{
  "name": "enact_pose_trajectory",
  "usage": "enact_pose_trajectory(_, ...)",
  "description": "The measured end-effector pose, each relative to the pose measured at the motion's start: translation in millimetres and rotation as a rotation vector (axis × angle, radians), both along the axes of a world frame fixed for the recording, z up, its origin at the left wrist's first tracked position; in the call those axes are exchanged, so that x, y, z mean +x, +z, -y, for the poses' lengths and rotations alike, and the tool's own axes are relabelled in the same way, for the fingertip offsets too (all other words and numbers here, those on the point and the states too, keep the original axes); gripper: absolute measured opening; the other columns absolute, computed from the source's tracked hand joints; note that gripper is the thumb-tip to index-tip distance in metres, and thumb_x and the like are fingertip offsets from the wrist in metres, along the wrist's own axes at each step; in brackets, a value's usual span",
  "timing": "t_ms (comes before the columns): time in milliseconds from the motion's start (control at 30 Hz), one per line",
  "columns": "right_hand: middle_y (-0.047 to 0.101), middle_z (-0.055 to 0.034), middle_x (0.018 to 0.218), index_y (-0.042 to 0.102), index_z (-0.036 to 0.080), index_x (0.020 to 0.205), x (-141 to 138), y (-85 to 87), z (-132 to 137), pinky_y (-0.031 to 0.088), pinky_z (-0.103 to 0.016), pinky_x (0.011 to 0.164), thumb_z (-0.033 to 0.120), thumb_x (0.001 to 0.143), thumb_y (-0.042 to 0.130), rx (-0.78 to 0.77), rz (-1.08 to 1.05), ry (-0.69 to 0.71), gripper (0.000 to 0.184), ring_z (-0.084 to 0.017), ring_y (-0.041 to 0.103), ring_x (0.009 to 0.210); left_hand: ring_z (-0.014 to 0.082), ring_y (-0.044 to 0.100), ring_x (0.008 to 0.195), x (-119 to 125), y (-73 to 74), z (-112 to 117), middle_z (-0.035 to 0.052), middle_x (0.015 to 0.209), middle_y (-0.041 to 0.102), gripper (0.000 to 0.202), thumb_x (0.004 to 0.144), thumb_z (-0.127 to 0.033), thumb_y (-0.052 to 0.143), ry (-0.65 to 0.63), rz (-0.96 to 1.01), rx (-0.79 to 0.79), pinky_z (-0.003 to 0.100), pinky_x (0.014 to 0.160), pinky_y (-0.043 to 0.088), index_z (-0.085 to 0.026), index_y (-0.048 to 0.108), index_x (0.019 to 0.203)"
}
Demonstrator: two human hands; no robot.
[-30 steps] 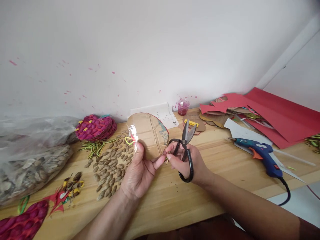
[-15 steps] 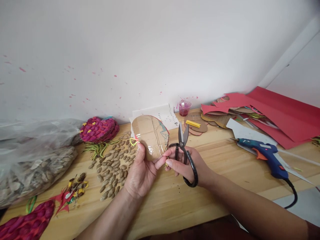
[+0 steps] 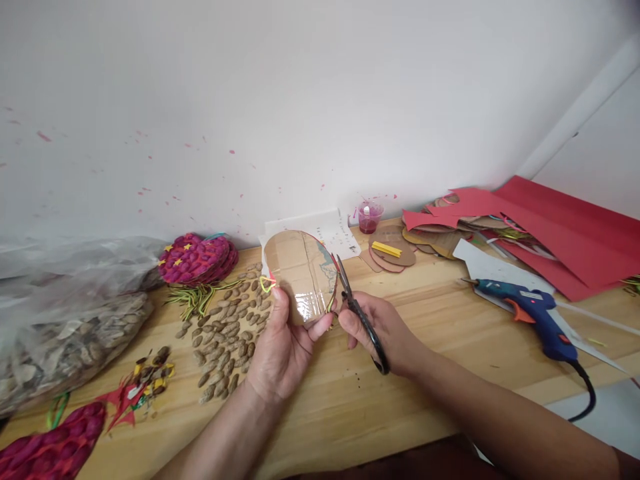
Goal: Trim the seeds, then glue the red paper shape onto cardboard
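Note:
My left hand (image 3: 287, 347) grips a rounded cardboard cutout (image 3: 295, 267) by its lower edge, its taped brown face toward me. A small loop of yellow cord (image 3: 267, 284) sticks out at the cutout's left side, near my thumb. My right hand (image 3: 383, 330) is closed around black-handled scissors (image 3: 367, 327), with the blades together and pointing up beside the cutout's right edge. Red and yellowish strands show along that edge, close to the blades; whether the blades touch them I cannot tell. Peanuts in their shells (image 3: 225, 353) lie on the table left of my left hand.
Wooden table (image 3: 450, 373). At right lie a blue glue gun (image 3: 530, 307) with its cord and red paper sheets (image 3: 575, 233). Behind are a cup of pink paint (image 3: 370, 218) and cardboard ovals (image 3: 395, 247). At left are pink decorated pieces (image 3: 200, 263) and a plastic bag (image 3: 75, 333).
The scissors have gone from open to closed and swung left, their blades now along the cutout's right edge. My right fingers have drawn back slightly from the cutout's bottom. My left hand stays put.

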State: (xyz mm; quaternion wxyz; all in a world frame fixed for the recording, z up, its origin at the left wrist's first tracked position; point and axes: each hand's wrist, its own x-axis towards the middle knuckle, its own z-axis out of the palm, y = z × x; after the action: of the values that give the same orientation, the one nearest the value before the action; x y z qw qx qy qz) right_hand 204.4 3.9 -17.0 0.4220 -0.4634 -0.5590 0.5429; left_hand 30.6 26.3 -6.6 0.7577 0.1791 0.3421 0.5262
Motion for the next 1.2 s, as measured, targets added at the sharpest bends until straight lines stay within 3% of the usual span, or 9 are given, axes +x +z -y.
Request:
enact_pose_trajectory(233, 0.047, 0.0042, 0.068, 0.047, 0.022, 0.073, 0.3, 3.9, -0.1, 0.037, -0.028, 0.057, 0.049, 0.082, 0.069, 0.016, -0.007, -0.002, 0.036, -0.013, 0.048, 0.062, 0.0204, 0.074, 0.098, 2.3, 1.7, 0.9, 0.0099, 0.127, 0.070, 0.048, 0.096, -0.048, 0.054, 0.003, -0.019, -0.009, 0.028, 0.074, 0.065, -0.025, 0.057, 0.138)
enact_pose_trajectory(633, 0.048, 0.0046, 0.067, 0.046, 0.023, 0.073, 0.8, 3.2, 0.8, 0.037, -0.028, 0.055, 0.046, 0.084, 0.068, 0.027, 0.003, -0.008, 0.034, -0.013, 0.048, 0.059, 0.0229, 0.071, 0.110, 3.3, 0.3, 1.2, 0.0089, 0.127, 0.071, 0.047, 0.096, -0.046, 0.056, 0.001, 0.002, -0.002, 0.036, 0.091, 0.062, -0.029, 0.055, 0.140)
enact_pose_trajectory(833, 0.047, 0.0055, 0.061, 0.053, 0.021, 0.077, 2.3, -1.2, -0.4, 0.036, -0.027, 0.052, 0.048, 0.088, 0.063, 0.019, 0.047, -0.017, 0.030, -0.012, 0.047, 0.054, 0.0193, 0.074, 0.096, 3.6, 0.2, 2.6, 0.0089, 0.123, 0.072, 0.045, 0.098, -0.042, 0.053, 0.002, 0.005, 0.011, 0.031, 0.081, 0.065, -0.028, 0.054, 0.141)
enact_pose_trajectory(1200, 0.042, 0.0068, 0.057, 0.044, 0.022, 0.067, 2.3, -3.6, 1.1, 0.032, -0.026, 0.050, 0.047, 0.086, 0.064, 0.017, 0.081, -0.064, 0.037, -0.010, 0.043, 0.051, 0.0234, 0.071, 0.105, 3.8, -1.4, 2.6, 0.0085, 0.141, 0.061, 0.045, 0.094, -0.041, 0.061, 0.068, -0.057, 0.056, 0.034, 0.075, 0.066, -0.030, 0.057, 0.137)
